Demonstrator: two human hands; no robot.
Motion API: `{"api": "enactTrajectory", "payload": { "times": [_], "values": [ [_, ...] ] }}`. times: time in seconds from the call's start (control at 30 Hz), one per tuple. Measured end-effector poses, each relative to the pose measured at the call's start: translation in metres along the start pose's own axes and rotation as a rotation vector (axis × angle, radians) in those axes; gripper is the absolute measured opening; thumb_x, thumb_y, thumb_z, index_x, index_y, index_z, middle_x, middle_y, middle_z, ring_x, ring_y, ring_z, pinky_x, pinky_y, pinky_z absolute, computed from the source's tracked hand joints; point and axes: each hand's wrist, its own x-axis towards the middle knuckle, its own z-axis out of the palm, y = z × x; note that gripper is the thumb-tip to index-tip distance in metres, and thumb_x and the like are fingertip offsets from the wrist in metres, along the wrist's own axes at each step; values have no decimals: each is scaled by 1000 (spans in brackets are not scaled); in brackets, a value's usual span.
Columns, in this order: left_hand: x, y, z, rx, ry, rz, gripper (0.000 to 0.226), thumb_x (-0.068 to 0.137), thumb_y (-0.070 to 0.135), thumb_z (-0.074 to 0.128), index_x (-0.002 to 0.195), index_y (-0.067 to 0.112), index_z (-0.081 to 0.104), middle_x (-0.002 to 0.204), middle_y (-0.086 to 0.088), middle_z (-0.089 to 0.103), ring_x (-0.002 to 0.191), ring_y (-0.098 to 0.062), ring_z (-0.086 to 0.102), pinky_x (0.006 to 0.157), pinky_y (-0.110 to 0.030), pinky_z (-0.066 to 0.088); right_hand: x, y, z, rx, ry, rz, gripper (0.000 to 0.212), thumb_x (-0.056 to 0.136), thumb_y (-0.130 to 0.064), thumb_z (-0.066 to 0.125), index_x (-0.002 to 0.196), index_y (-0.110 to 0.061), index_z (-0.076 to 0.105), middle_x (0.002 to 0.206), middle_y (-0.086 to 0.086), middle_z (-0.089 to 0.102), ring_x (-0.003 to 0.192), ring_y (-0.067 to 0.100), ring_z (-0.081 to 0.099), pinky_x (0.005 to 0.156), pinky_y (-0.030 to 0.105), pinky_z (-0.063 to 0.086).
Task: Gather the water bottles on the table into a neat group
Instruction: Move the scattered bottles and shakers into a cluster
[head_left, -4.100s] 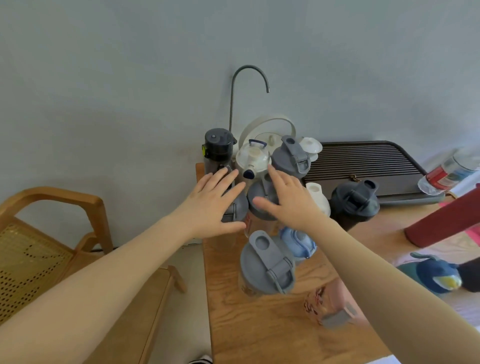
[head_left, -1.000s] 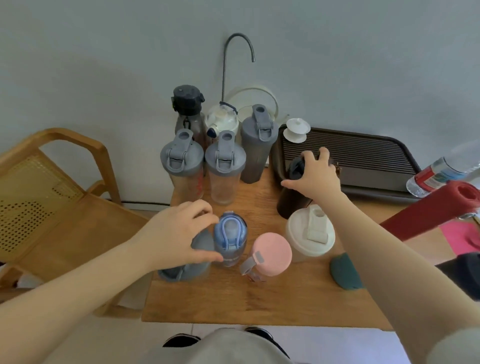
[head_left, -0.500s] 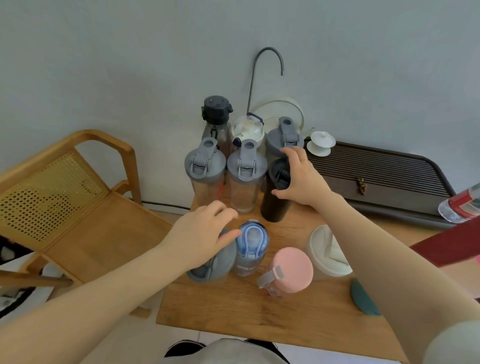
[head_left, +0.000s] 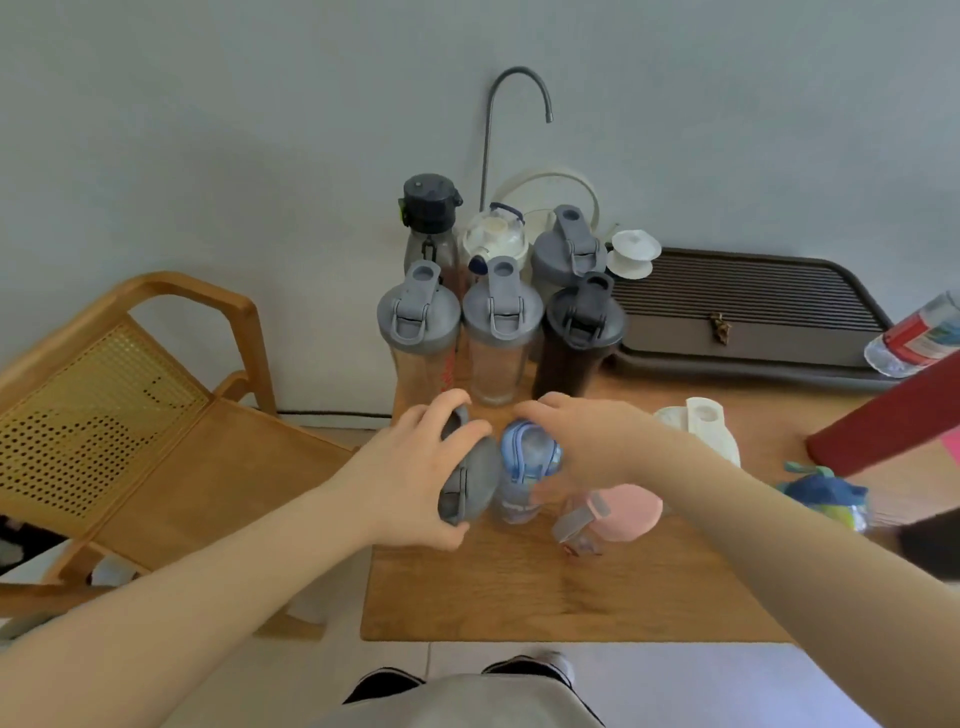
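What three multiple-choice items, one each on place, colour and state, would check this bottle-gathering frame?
1. Where does the black shaker bottle with the flip lid stand?
A. right end of the middle row
B. on the slatted tray
C. on the wooden chair

2. What colour is the lid of the small bottle nearest the table's front edge?
A. green
B. pink
C. black

3. What is the left hand doing?
A. resting flat on the table
B. gripping the grey-lidded bottle
C. holding the red-labelled plastic bottle

Key: 1 A, beside two grey-lidded shakers; 2 B, round pink cap; 3 B, fingers wrap its lid.
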Motion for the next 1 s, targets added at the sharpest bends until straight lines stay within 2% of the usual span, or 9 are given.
{"api": "enactTrajectory", "payload": {
  "times": [0.13,0.27,0.33,0.47,0.63,0.77,0.87,0.93,1.0],
  "values": [
    [13,-26,-18,89,36,-20,88,67,47,66,138,24,21,144,-6,8,125,-28,30,92,-35,42,10,-16,16,6,59,117,80,74,-42,70,136,-25,23,128,5,42,89,28,60,62,34,46],
    [30,-46,-23,141,23,4,88,68,44,67,139,22,21,148,-9,5,131,-32,24,95,-40,42,14,-27,15,70,100,196,77,76,-31,70,136,-26,23,126,6,42,75,23,51,57,33,43],
    [36,-50,-20,123,35,15,86,70,44,65,141,21,20,151,-9,4,135,-33,19,101,-43,36,12,-30,17,99,129,213,77,76,-31,70,137,-26,22,128,6,42,80,24,55,59,33,44],
    [37,-55,-17,175,90,25,83,75,47,58,143,25,18,156,-5,-6,141,-31,-4,114,-46,6,-2,-26,18,253,264,288,78,71,-39,70,135,-27,28,120,2,45,93,25,58,73,39,53],
    [34,-55,-18,199,68,41,78,79,50,54,144,25,19,157,-5,-5,142,-29,-6,114,-45,2,-37,-8,0,526,624,301,74,65,-40,75,129,-25,39,117,2,52,102,22,53,86,39,49],
    [36,-34,-26,87,232,133,63,80,44,54,135,15,40,151,-11,27,141,-29,13,112,-47,16,-73,5,-16,604,961,315,71,63,-52,70,122,-22,46,106,-5,59,95,15,57,82,30,50],
    [52,-4,-31,-32,422,216,46,76,39,43,108,9,59,115,-11,61,116,-29,46,94,-42,40,-97,18,-24,587,1279,375,68,65,-52,63,118,-13,50,98,-10,56,84,1,52,73,6,43],
    [68,24,-32,-104,454,188,33,78,34,44,93,10,61,95,-8,61,96,-29,54,79,-36,41,-112,33,-25,618,1383,446,65,68,-49,65,119,-13,48,100,-9,57,86,3,55,76,8,45],
    [88,57,-32,-185,339,173,25,84,31,51,98,11,58,97,-6,55,93,-24,53,75,-33,40,-124,54,-21,639,1391,517,64,71,-43,71,123,-15,45,108,-5,58,97,14,59,83,23,51]
  ]
}}
